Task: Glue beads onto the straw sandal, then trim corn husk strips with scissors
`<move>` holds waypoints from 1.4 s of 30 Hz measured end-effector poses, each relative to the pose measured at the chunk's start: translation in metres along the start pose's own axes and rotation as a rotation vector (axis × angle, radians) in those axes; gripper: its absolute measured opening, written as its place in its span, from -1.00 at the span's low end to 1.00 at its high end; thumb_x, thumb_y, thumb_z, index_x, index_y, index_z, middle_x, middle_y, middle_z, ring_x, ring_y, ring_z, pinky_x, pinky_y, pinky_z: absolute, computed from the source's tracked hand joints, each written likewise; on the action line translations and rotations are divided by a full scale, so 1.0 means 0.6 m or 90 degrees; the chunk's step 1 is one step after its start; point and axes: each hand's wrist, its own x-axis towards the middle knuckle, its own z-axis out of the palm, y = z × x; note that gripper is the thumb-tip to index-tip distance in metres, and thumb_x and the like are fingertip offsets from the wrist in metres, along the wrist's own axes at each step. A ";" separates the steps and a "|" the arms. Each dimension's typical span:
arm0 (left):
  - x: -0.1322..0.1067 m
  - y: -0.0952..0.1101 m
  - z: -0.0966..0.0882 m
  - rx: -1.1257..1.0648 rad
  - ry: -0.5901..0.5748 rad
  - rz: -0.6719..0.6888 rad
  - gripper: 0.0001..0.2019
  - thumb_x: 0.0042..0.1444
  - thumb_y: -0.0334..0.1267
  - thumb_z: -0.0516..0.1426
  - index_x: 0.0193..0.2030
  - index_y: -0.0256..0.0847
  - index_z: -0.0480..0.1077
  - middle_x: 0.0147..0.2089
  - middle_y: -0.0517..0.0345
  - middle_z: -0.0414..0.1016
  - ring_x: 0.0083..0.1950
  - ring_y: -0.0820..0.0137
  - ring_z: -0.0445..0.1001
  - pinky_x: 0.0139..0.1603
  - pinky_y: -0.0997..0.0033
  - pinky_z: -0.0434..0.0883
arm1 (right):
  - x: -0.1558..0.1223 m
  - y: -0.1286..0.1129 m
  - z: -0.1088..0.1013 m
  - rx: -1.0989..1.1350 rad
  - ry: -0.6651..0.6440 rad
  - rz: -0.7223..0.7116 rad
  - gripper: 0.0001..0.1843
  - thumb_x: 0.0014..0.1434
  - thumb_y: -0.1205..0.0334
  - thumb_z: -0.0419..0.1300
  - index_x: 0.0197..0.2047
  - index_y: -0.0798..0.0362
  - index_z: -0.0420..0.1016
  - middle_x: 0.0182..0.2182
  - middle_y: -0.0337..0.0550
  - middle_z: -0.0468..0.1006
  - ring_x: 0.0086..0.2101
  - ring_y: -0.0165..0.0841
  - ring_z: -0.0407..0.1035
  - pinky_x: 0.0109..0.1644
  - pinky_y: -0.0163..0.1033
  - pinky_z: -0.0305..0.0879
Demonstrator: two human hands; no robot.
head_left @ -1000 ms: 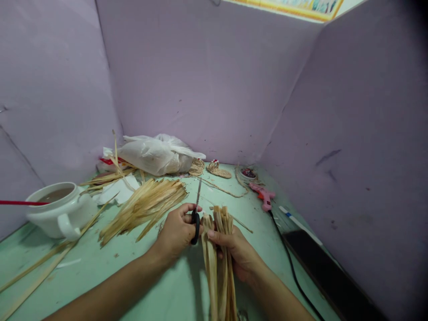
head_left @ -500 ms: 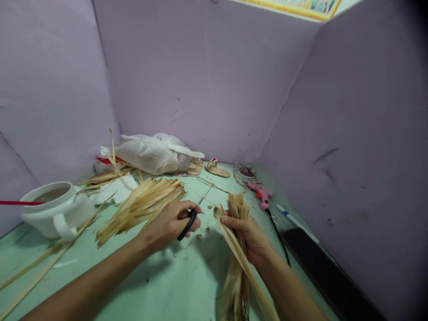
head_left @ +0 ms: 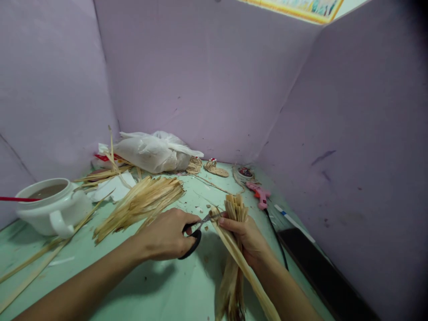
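Observation:
My left hand [head_left: 172,234] grips black-handled scissors [head_left: 196,232], thumb and fingers in the loops. Their blades are parted and reach right, to the tip of one pale dried leaf strip [head_left: 230,247]. Wrapped round a bundle of dried leaf strips [head_left: 236,207] is my right hand [head_left: 247,234]. Its thumb pins the single strip against the bundle, just below the trimmed upper ends. The long ends hang down toward me. On the table left of the scissors lies another fanned bundle of dried strips [head_left: 140,205].
A white pot [head_left: 72,209] with liquid and a red stick stands left. Behind are a white plastic bag [head_left: 154,154] and small woven slippers [head_left: 216,168]. To the right lie a pink glue gun [head_left: 259,194] with its cord, a blue-and-white stick [head_left: 294,223] and a long black object [head_left: 317,263].
My left hand has turned the scissors from pointing up and away to pointing right. Their blades have opened and come to the strip's tip. My right hand stays nearly still.

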 end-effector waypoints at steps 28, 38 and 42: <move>0.006 -0.010 0.005 -0.130 -0.056 -0.045 -0.86 -0.11 -0.29 0.03 -0.45 -0.25 0.37 -0.59 0.30 0.12 -0.54 0.53 0.07 -0.57 0.55 -0.01 | -0.004 -0.006 0.001 -0.033 0.035 0.017 -0.68 -0.39 0.28 0.37 -0.46 0.11 0.45 -0.67 -0.30 0.45 -0.60 -0.40 0.31 -0.49 -0.32 0.21; 0.008 -0.026 0.014 -0.191 -0.075 -0.013 -0.95 -0.10 -0.35 -0.03 -0.51 -0.22 0.23 -0.60 0.32 0.03 -0.56 0.56 0.00 -0.62 0.55 -0.02 | -0.009 -0.023 0.006 -0.106 0.027 -0.032 -0.75 -0.42 0.30 0.37 -0.56 0.10 0.44 -0.68 -0.29 0.43 -0.60 -0.39 0.29 -0.48 -0.29 0.20; 0.010 -0.027 0.014 -0.218 -0.087 -0.007 -0.95 -0.13 -0.38 -0.04 -0.54 -0.22 0.19 -0.62 0.33 0.06 -0.58 0.58 0.05 -0.62 0.57 0.03 | -0.010 -0.022 0.008 -0.130 0.024 -0.024 -0.76 -0.43 0.29 0.36 -0.58 0.11 0.45 -0.69 -0.31 0.42 -0.62 -0.42 0.26 -0.49 -0.30 0.18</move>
